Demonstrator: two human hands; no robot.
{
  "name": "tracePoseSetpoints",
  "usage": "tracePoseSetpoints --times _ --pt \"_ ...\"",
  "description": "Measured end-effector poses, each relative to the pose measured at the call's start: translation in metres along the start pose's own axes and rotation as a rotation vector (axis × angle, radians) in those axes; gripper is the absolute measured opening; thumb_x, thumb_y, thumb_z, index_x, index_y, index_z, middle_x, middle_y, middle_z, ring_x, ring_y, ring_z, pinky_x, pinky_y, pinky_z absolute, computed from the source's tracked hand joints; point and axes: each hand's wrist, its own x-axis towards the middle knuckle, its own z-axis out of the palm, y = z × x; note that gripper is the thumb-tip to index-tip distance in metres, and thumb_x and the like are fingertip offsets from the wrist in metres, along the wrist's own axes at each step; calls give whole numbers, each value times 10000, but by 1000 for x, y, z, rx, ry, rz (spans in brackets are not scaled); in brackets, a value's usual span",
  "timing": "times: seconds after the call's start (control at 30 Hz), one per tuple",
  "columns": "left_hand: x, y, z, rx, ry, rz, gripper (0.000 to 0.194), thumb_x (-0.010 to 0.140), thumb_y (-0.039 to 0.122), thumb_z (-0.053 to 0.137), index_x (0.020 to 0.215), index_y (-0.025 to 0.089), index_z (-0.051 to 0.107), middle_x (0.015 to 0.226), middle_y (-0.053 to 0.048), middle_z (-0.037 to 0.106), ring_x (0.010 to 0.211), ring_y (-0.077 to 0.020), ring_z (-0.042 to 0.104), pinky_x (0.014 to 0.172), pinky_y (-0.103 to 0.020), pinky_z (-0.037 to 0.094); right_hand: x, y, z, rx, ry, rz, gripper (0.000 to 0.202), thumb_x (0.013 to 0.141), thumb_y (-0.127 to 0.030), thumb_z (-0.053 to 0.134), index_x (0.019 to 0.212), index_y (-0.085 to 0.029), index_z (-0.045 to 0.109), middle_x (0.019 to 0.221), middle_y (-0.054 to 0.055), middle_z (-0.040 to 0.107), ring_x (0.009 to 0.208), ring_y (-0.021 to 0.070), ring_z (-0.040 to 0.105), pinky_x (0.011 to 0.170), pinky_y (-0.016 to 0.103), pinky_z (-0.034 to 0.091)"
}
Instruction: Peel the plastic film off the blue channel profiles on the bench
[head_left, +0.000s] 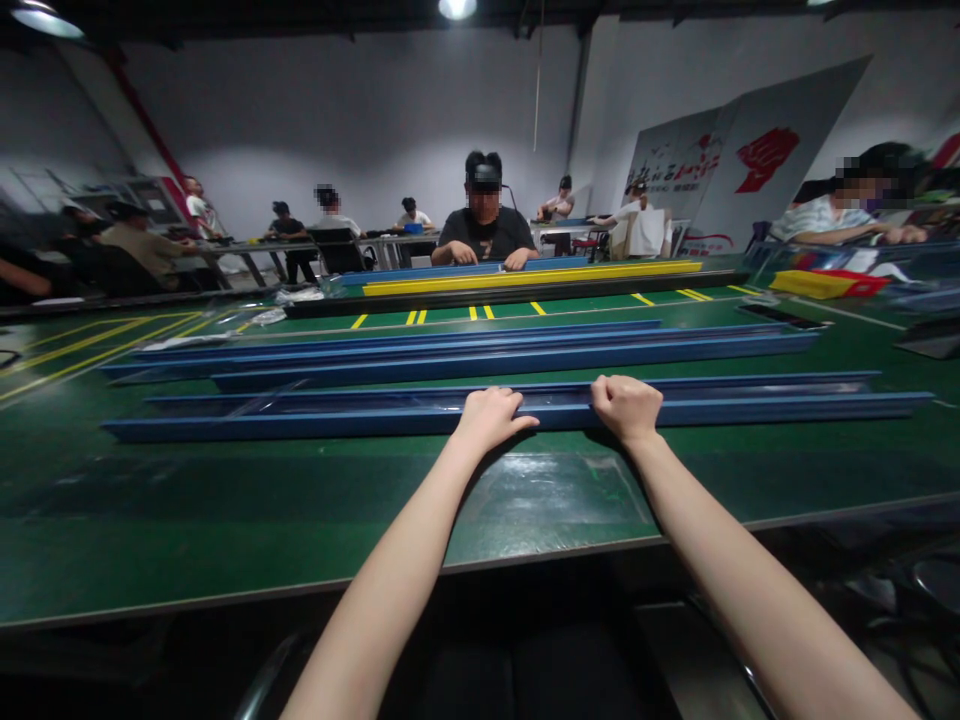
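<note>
A long blue channel strip (pixel 360 423) lies across the green table in front of me, with clear plastic film (pixel 420 402) inside it. My left hand (pixel 489 415) bends its fingers over the near wall of this strip, thumb pointing right along the near side. To its right, my right hand (pixel 626 405) is closed in a fist on the same strip. Whatever sits inside that fist is hidden. Just beyond lies another pair of blue channel strips (pixel 525 357), also with film. A flat clear plastic sheet (pixel 547 490) lies on the table between my forearms.
Farther back on the green table (pixel 187 560) are a yellow strip (pixel 540 277) and a black strip (pixel 525 294). A person (pixel 486 225) works opposite with both hands on a blue strip. Yellow and red bins (pixel 825 285) stand at right. The table's front edge runs below my forearms.
</note>
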Motion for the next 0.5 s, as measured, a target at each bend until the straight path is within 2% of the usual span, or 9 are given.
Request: tracePoseSetpoints --times 0.2,0.5 --pt "0 1 1 -4 11 -10 405 793 556 425 835 187 588 903 -37 633 868 -183 578 668 -255 412 -2 -26 -1 101 -2 -205 393 801 -265 385 457 -155 541 485 29 573 476 82 460 479 244 195" --pt "0 2 1 -17 0 -17 402 796 548 427 836 185 596 900 -41 629 875 -182 570 683 -255 413 -1 -28 -3 110 -53 -165 404 809 -266 369 459 -155 537 494 30 585 481 88 483 477 240 193"
